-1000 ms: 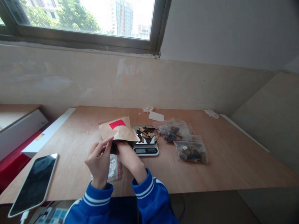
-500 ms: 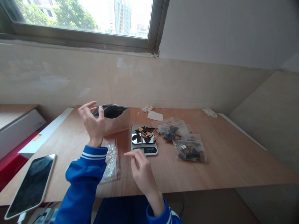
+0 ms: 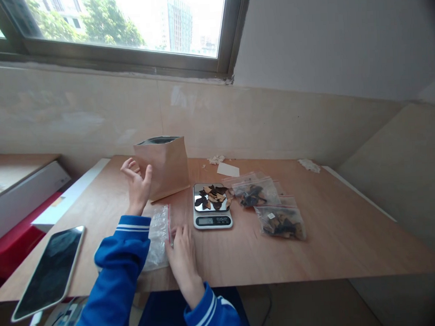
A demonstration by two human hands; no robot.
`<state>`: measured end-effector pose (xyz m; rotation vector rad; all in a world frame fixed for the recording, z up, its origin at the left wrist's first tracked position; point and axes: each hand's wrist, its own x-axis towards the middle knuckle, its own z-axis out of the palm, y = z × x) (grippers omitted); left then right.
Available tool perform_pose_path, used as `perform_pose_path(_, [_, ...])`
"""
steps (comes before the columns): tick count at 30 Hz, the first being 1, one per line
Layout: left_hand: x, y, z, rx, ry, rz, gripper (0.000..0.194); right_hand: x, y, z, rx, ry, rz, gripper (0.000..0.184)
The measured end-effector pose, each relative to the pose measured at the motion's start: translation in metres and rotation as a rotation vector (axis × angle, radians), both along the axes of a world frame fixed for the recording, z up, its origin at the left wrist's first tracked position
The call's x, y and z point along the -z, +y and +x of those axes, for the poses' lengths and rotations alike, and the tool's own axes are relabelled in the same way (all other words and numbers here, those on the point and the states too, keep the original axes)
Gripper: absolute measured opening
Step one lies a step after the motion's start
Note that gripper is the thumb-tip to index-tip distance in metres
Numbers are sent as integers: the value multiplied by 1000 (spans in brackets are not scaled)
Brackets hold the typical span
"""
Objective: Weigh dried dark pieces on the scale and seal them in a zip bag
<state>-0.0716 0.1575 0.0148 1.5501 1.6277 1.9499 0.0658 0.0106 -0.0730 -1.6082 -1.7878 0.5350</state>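
The left hand is open, fingers spread, just beside an upright paper bag standing on the desk. The right hand rests at the edge of a plastic bag; whether it pinches that edge, I cannot tell. Right of them, a scale carries dark pieces, near 2 zip bags.
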Motion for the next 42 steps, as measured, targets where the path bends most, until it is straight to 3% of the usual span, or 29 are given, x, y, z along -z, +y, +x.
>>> perform_pose_path(3, [16, -18, 3, -61, 12, -45, 61, 7, 4, -1, 5, 40, 41, 11])
perform_pose_path(6, [34, -49, 11, -128, 0, -180, 48, 6, 6, 0, 22, 92, 41, 14])
perform_pose_path(8, [46, -75, 20, -59, 6, -291, 32, 0, 6, 1, 51, 139, 26, 15])
perform_pose_path(11, [55, -114, 41, -3, 38, -404, 32, -17, 0, 9, 59, 275, 26, 10])
perform_pose_path(13, [54, -135, 58, 108, -17, -475, 34, -31, -5, 19, 43, 426, 35, 6])
perform_pose_path(16, [46, -153, 83, 307, -84, -515, 38, -45, -11, 37, 5, 661, 41, 13])
perform_pose_path(21, [37, -159, 105, 357, -88, -438, 36, -49, -12, 61, -108, 856, 4, 25])
perform_pose_path(32, [37, -157, 101, 428, -95, -422, 39, -54, -12, 71, -136, 832, -40, 20])
perform_pose_path(36, [38, -157, 101, 454, -10, -393, 34, -52, -14, 72, -121, 849, -45, 20])
perform_pose_path(38, [37, -157, 99, 439, 43, -381, 33, -48, -11, 75, -39, 877, -20, 22])
perform_pose_path(42, [25, -156, 88, 203, 35, -360, 36, -39, 5, 97, 322, 906, 88, 30])
